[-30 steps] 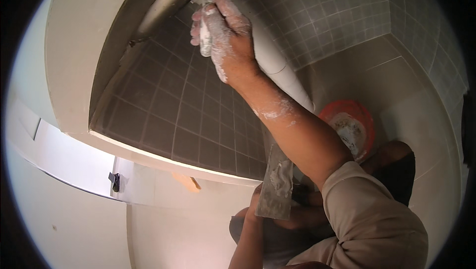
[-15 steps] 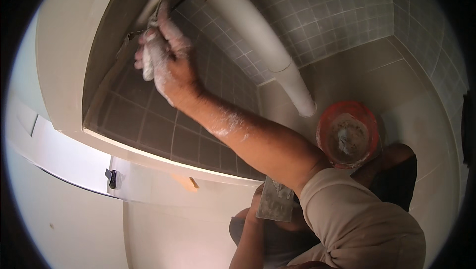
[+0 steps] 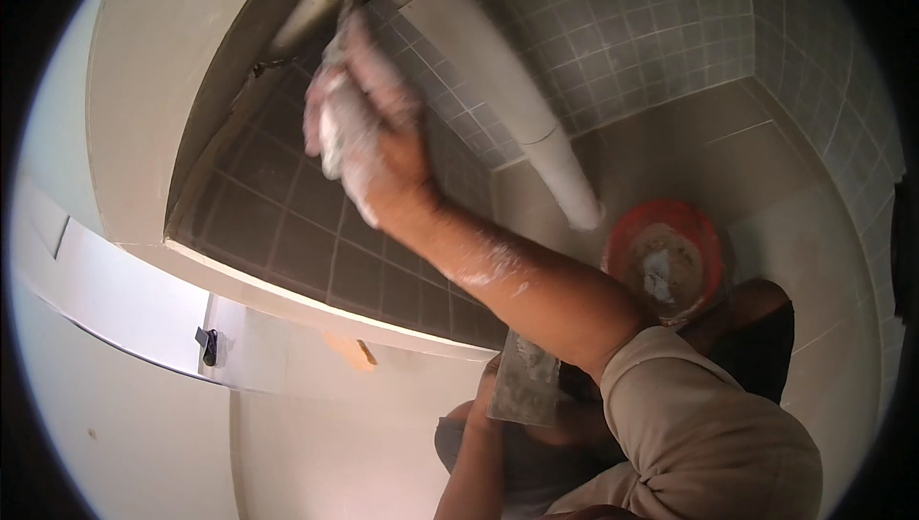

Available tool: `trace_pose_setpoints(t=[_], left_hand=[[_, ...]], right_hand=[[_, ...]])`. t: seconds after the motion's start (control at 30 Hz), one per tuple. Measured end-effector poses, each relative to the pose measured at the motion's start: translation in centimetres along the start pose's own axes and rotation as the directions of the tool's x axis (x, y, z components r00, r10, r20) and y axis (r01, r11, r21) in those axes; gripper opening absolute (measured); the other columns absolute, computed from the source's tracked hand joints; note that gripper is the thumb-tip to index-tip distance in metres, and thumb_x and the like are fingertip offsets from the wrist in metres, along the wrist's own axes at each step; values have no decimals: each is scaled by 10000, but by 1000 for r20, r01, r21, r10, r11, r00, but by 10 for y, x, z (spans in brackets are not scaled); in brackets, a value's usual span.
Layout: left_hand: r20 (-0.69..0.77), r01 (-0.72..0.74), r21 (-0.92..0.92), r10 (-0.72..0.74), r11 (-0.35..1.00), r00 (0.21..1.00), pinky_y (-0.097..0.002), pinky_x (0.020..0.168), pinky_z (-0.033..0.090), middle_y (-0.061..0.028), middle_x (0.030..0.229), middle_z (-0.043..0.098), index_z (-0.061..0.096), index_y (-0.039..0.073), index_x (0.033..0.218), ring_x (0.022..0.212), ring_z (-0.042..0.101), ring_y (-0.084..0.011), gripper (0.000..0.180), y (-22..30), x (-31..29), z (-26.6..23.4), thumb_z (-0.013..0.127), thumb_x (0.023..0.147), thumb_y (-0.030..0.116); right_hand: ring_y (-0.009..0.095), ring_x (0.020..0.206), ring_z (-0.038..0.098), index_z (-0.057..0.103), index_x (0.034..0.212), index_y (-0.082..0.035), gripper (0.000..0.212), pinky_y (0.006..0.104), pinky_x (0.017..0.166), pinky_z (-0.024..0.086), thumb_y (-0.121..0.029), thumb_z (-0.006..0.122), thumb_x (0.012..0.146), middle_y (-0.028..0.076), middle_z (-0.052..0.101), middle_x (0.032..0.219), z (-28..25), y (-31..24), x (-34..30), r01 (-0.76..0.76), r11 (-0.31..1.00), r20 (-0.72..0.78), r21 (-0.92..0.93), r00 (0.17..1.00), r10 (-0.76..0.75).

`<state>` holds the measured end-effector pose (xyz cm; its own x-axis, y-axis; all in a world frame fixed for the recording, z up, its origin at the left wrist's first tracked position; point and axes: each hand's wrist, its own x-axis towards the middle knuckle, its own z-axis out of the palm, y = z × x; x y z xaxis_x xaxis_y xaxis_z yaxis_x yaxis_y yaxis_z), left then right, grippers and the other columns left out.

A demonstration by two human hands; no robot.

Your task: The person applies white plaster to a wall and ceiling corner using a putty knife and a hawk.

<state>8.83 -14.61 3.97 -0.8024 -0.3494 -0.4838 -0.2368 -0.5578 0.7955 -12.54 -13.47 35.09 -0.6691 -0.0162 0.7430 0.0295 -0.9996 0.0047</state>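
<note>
Out at the upper left, my right hand (image 3: 369, 127), smeared with white paste, is closed around the pale handle of a putty knife (image 3: 348, 12). Its thin blade, blurred, points up at the pale strip (image 3: 321, 3) beneath the wall's edge. Low in the middle, my left hand (image 3: 490, 388) grips a flat rectangular metal scraper (image 3: 525, 388) with grey paste on its upper part. The scraper and my right arm partly hide those fingers. White smears mark my right forearm.
A red bucket (image 3: 710, 233) holding pale paste stands on the floor beside my knee. A thick white pipe (image 3: 507, 79) slopes down to the floor in front of the tiled wall (image 3: 651, 41). A pale ledge (image 3: 335, 314) curves along the left; an orange-tan piece (image 3: 359, 352) lies below it.
My right hand with the putty knife has moved right and slightly down, away from the left wall edge. My left hand and the scraper have barely shifted.
</note>
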Motion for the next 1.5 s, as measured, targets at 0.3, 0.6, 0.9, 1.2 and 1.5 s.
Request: trace_pose_setpoints(t=[0.3,0.6,0.9,1.2,1.5], left_hand=[[-17,-73,49,74,996,997,-358,817,574,-135,1123,659,574,-21,1228,952,668,-235,315,0,-4,-24,529,962,141],[-37,30,-206,-39,978,999,-365,814,567,-126,1117,656,578,-10,1227,954,663,-226,329,-27,14,-25,539,957,174],[136,118,-270,-84,956,987,-371,811,560,-117,1110,653,582,1,1226,955,658,-217,345,-39,56,28,549,951,206],[74,114,-310,-95,944,993,-360,764,581,-111,1068,661,598,5,1172,912,671,-221,274,-49,56,95,530,965,171],[181,20,-209,19,978,983,-318,710,577,-105,998,686,642,-7,1126,845,678,-184,255,-68,84,74,569,936,146]], right_hand=[[35,654,503,504,1380,-99,386,172,526,442,-152,542,1000,20,591,854,-74,-92,-104,-588,771,-210,-246,809,549],[175,784,665,631,1246,-71,336,312,682,549,-147,589,921,92,685,986,-163,-316,-106,-324,-706,-775,-630,318,546],[330,954,680,725,1029,-66,244,456,815,535,-90,583,832,165,696,1045,-261,-268,-166,558,-676,-793,-481,51,607],[315,930,685,722,1037,-53,246,419,812,539,-157,622,838,174,699,1032,-348,-282,-186,537,-661,-819,-525,-108,563],[330,975,668,729,1058,-74,263,433,865,513,-217,596,882,174,701,1052,-300,-258,-155,430,-616,-747,-661,-299,593]])
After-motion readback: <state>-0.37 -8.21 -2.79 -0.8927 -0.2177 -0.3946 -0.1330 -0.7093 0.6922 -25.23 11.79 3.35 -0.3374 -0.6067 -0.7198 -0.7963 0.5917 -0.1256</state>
